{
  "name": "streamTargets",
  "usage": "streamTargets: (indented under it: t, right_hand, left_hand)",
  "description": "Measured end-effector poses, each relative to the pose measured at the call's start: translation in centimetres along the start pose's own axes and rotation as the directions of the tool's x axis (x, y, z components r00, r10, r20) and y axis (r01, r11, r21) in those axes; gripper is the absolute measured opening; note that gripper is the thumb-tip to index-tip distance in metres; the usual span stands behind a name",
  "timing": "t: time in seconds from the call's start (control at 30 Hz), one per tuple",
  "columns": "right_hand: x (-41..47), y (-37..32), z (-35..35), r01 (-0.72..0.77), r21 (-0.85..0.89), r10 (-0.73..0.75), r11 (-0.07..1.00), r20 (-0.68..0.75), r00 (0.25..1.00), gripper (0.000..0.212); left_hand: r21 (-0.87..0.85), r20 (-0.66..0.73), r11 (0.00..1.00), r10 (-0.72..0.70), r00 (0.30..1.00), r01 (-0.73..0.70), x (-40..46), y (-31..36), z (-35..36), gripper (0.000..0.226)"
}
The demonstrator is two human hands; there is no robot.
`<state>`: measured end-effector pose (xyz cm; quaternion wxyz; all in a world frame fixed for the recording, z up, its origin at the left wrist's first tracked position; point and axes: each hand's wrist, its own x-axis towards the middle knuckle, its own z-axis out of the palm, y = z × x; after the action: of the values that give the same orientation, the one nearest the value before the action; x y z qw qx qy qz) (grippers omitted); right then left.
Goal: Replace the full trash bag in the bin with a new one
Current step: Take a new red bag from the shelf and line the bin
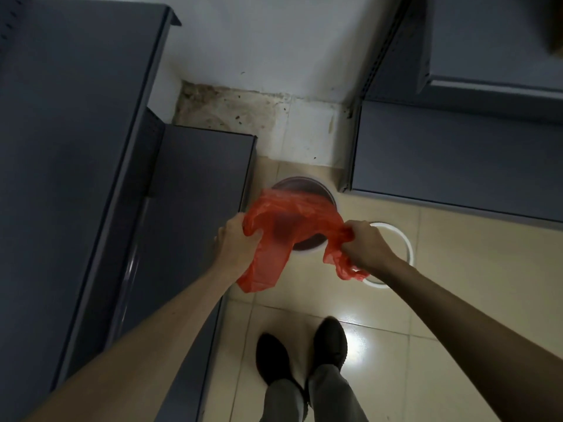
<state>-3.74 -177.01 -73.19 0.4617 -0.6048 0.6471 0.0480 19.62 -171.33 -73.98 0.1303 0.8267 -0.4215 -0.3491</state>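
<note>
- Red, thin plastic: a trash bag [283, 220] hangs stretched between both hands, over the mouth of the bin [316, 190].
- Bin is round, dark inside with a pale rim, standing on the floor in the gap between two grey units. What lies inside cannot be told; the bag covers most of the opening.
- Left hand [236, 243] grips the bag's left edge, fingers curled round a bunch of plastic; a loose flap trails down below the wrist.
- Right hand [364, 246] pinches the bag's right edge, knuckles up, with a crumpled tail hanging beneath it.
- Both forearms reach forward and down, bare; the hands sit apart, at about the same height.
- White ring [403, 242] lies on the floor tiles [457, 284] just right of the bin, partly hidden by the right hand.
- Grey shelf units: left shelving [76, 178] close beside the bin, right shelving [457, 153] behind and right of it.
- Stained floor patch against the white wall [274, 41], behind the bin.
- Dark shoes [304, 348] and grey trouser legs at bottom of the view.
</note>
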Motion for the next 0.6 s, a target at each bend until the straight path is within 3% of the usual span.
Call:
streamTargets:
  t: [0.2, 0.6]
  right_hand:
    - [2.6, 2.0, 0.8, -0.048, 0.039, 0.048, 0.998, 0.009, 0.999, 0.024]
    - [2.7, 3.0, -0.4, -0.087, 0.103, 0.087, 0.991, 0.004, 0.996, 0.018]
  left_hand:
    - [-0.048, 0.009, 0.997, -0.066, 0.998, 0.067, 2.4, -1.4, 2.4, 0.025]
    - [-0.141, 0.106, 0.978, -0.138, 0.985, 0.152, 3.1, 1.0, 4.8, 0.020]
